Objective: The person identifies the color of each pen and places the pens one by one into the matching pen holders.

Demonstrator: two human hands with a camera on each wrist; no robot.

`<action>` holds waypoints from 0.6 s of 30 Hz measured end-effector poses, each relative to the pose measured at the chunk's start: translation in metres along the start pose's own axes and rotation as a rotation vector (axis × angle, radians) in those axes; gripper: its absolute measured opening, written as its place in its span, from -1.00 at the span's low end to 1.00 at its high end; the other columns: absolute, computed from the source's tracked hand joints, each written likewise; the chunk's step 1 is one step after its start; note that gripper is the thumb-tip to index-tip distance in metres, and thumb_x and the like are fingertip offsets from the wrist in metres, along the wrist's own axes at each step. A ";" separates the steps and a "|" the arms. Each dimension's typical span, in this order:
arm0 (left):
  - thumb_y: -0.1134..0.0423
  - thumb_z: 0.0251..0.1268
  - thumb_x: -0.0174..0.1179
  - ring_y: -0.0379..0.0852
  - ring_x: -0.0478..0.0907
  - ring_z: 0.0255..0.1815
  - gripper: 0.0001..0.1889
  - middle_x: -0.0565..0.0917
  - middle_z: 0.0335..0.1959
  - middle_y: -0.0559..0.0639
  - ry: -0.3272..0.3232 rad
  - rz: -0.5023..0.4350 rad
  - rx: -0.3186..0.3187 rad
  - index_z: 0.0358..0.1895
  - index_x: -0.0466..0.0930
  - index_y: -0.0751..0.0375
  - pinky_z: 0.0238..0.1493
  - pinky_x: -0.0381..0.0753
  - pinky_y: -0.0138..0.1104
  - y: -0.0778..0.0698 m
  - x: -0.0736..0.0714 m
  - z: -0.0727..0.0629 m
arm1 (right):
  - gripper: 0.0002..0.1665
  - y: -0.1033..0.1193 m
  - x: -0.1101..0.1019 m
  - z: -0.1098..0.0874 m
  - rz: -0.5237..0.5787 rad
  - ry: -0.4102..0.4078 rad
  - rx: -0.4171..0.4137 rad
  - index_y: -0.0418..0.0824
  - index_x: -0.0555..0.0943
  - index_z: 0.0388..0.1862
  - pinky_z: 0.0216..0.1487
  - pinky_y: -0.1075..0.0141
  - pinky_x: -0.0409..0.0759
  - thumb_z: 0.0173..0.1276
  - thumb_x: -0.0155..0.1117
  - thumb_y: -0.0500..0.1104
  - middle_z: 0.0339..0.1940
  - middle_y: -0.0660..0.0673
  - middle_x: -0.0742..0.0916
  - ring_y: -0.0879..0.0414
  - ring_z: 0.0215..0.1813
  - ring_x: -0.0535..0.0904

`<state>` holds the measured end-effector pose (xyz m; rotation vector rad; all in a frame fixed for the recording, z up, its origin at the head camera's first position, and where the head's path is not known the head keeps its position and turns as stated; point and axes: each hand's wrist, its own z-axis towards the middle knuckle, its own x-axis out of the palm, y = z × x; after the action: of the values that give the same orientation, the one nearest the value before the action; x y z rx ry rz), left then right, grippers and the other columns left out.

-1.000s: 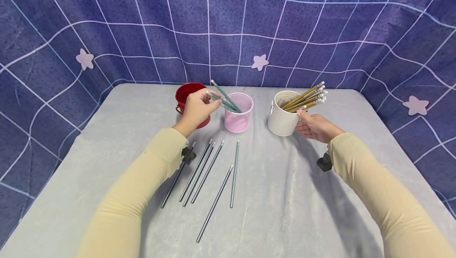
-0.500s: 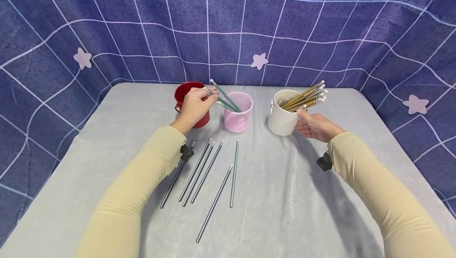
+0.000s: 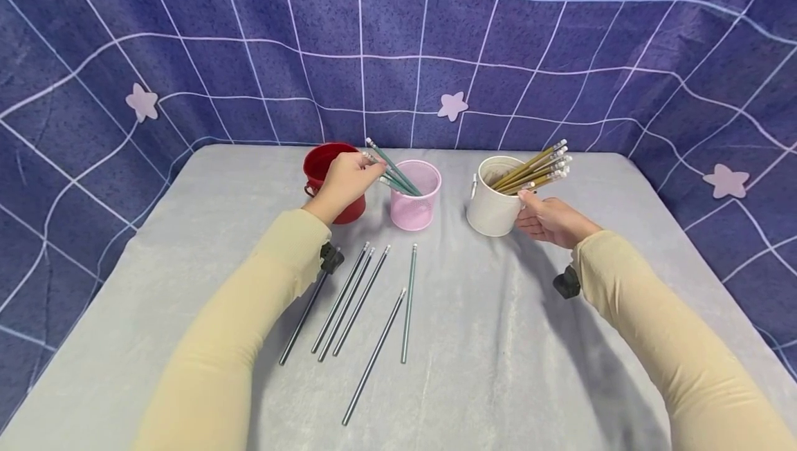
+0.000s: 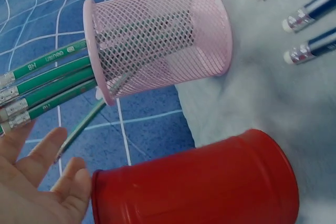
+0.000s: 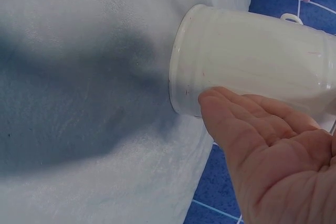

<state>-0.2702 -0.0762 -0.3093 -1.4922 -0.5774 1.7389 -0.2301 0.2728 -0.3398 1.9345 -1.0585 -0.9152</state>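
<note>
My left hand (image 3: 345,178) is at the eraser ends of several green pencils (image 4: 58,73) leaning in a pink mesh cup (image 3: 414,212). In the left wrist view its fingers are spread and extended, one fingertip right at the lowest pencil end; the thumb is hidden there. A red bucket (image 3: 351,212) stands just below and behind that hand. My right hand (image 3: 551,221) rests at the side of a white bucket (image 3: 488,212), fingers straight along its wall and a fingertip near the rim. Several gold pencils (image 3: 529,173) lean out of that bucket to the right.
Several dark blue pencils (image 3: 375,357) and one green pencil (image 3: 409,306) lie on the grey cloth (image 3: 473,368) in front of the containers. A blue curtain (image 3: 398,29) with white grid lines and stars rises behind the table.
My left hand shifted slightly left, then back right to the green pencils; their eraser ends moved a little. My right hand and the white bucket stayed in place.
</note>
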 end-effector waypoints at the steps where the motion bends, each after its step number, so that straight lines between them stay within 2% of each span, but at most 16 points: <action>1: 0.20 0.27 0.12 -0.15 0.19 -0.52 -0.72 0.25 -0.70 -0.11 0.016 -0.007 -0.025 -0.49 0.63 0.34 -0.52 0.11 -0.39 -0.001 0.001 0.000 | -0.02 0.000 0.000 0.000 0.000 0.001 -0.001 -0.73 -0.07 0.35 0.44 -0.04 0.03 0.53 -0.53 0.23 0.37 -0.62 0.13 -0.33 0.47 0.00; 3: 0.18 0.28 0.11 -0.13 0.19 -0.47 -0.71 0.23 -0.67 -0.09 0.051 -0.033 -0.081 -0.48 0.62 0.33 -0.48 0.12 -0.37 -0.003 0.002 0.001 | -0.02 0.000 0.000 0.001 -0.001 0.004 -0.001 -0.73 -0.07 0.35 0.44 -0.04 0.03 0.53 -0.53 0.23 0.37 -0.62 0.13 -0.33 0.47 0.00; 7: 0.17 0.31 0.09 -0.11 0.20 -0.35 -0.71 0.34 -0.54 -0.02 0.102 -0.078 -0.168 -0.24 0.73 0.33 -0.36 0.14 -0.34 -0.004 0.004 0.000 | -0.01 0.000 0.000 0.001 -0.003 0.009 -0.005 -0.73 -0.08 0.35 0.44 -0.05 0.03 0.53 -0.52 0.23 0.38 -0.62 0.13 -0.34 0.47 0.00; 9: 0.17 0.31 0.09 -0.11 0.21 -0.29 -0.69 0.43 -0.45 -0.01 0.111 -0.095 -0.181 -0.14 0.72 0.33 -0.31 0.15 -0.34 -0.004 0.004 0.000 | -0.01 0.000 0.000 0.001 0.000 0.010 -0.006 -0.73 -0.08 0.35 0.44 -0.05 0.03 0.53 -0.52 0.23 0.37 -0.62 0.13 -0.34 0.47 0.00; 12: 0.16 0.32 0.08 -0.11 0.24 -0.26 -0.68 0.50 -0.38 0.01 0.110 -0.101 -0.175 -0.13 0.72 0.32 -0.28 0.19 -0.35 -0.002 0.004 0.000 | -0.01 -0.001 -0.001 0.001 0.002 0.009 -0.008 -0.73 -0.09 0.35 0.44 -0.04 0.03 0.53 -0.52 0.23 0.37 -0.62 0.13 -0.34 0.47 0.00; 15: 0.14 0.33 0.05 -0.07 0.31 -0.28 -0.69 0.53 -0.41 0.04 0.044 -0.060 -0.137 -0.21 0.71 0.30 -0.26 0.27 -0.34 0.000 0.004 -0.003 | -0.01 -0.001 -0.001 0.001 0.002 0.007 -0.010 -0.73 -0.09 0.35 0.43 -0.04 0.03 0.53 -0.52 0.23 0.37 -0.62 0.13 -0.33 0.47 0.00; 18: 0.08 0.34 0.04 -0.03 0.47 -0.27 -0.68 0.60 -0.42 0.06 -0.104 -0.003 -0.098 -0.22 0.69 0.23 -0.22 0.41 -0.26 0.000 0.005 -0.009 | -0.01 -0.001 -0.001 0.001 0.004 0.005 -0.008 -0.73 -0.09 0.35 0.43 -0.04 0.03 0.53 -0.52 0.23 0.37 -0.62 0.13 -0.33 0.47 0.00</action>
<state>-0.2614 -0.0738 -0.3141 -1.4725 -0.7277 1.8171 -0.2310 0.2740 -0.3413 1.9266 -1.0536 -0.9110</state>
